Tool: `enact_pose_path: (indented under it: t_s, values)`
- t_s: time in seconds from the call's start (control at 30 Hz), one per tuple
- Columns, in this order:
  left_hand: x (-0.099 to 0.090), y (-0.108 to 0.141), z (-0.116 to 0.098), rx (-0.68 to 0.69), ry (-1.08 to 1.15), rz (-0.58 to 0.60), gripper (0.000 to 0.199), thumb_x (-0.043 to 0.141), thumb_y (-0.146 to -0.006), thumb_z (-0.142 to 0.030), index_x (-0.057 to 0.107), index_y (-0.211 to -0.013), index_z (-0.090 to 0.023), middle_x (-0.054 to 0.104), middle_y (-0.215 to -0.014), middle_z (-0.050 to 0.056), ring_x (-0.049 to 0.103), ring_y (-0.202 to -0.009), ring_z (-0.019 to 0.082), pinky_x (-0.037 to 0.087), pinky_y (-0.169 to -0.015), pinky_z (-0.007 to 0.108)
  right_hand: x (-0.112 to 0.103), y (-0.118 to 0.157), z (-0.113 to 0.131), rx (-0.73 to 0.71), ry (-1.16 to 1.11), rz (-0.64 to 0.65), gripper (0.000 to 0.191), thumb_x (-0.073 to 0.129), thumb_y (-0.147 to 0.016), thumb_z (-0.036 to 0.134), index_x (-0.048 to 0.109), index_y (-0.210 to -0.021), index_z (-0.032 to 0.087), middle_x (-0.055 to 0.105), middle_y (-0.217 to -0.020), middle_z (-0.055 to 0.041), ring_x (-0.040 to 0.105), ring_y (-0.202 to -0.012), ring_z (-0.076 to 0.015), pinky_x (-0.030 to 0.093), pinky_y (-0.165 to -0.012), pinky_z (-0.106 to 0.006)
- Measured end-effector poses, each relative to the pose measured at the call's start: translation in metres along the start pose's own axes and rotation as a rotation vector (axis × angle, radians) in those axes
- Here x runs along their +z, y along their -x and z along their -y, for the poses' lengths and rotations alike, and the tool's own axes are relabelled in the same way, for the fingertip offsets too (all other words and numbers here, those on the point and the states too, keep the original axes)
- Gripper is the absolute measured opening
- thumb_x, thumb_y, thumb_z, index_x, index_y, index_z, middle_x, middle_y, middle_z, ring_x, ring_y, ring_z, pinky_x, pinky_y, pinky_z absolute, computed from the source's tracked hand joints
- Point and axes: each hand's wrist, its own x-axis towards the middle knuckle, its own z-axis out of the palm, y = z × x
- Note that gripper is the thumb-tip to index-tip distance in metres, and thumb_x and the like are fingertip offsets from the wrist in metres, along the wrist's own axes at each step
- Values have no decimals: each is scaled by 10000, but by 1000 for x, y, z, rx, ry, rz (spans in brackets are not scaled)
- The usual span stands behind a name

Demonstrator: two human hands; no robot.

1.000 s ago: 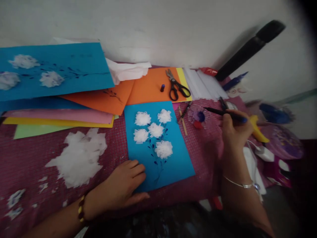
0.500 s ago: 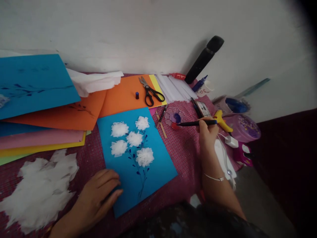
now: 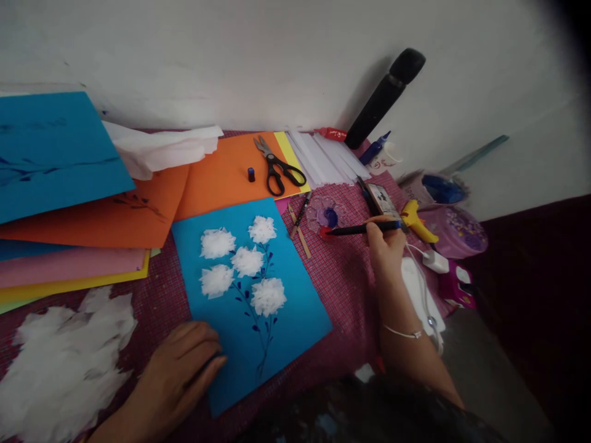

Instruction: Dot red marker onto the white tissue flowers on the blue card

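Observation:
A blue sheet [image 3: 295, 307] lies on the checked cloth, bearing several white ruffled paper flowers [image 3: 268, 296] and dark blue painted stems with leaves. My left hand [image 3: 184, 369] rests at the sheet's lower left edge, fingers together and bent; whether anything is under them is hidden. To the right, my right hand [image 3: 388, 246] pinches a black brush-like pen [image 3: 346, 231], which points left. Its tip is at the red patch beside a clear flower-shaped dish [image 3: 325, 212] that holds dark blue paint.
Black-handled scissors [image 3: 279, 169] and a small dark cap [image 3: 251, 175] lie on orange paper. White tissue pieces [image 3: 60, 369] and stacked coloured sheets [image 3: 60, 160] are at left. A yellow glue gun [image 3: 418, 223], cables and tubs stand at right.
The view has shifted slightly, so the sheets and flowers appear a little further left. The pen tip has moved slightly, onto the red patch by the dish. My left hand stays at the sheet's edge.

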Motion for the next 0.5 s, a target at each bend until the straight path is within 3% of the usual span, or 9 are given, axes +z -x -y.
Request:
enact_pose_path:
  t_s: [0.33,0.5]
  values:
    - [2,0,-1,-2,4,-2,194,485,-1006,-231,634,-883,-214,674,-850,0,624,-798,143,508,-781,268,4,-1,7,31,-77,-59,116,616,-790,311,618,-776,195,504,-538,61,441,-467,-94,353,-458,-241]
    - [2,-2,-1,4,0,-11,195,485,-1007,-230,634,-883,-213,681,-848,-1,625,-793,144,505,-778,270,6,-6,4,199,-332,-158,194,669,-747,374,581,-739,202,483,-488,80,397,-417,-69,298,-403,-208]
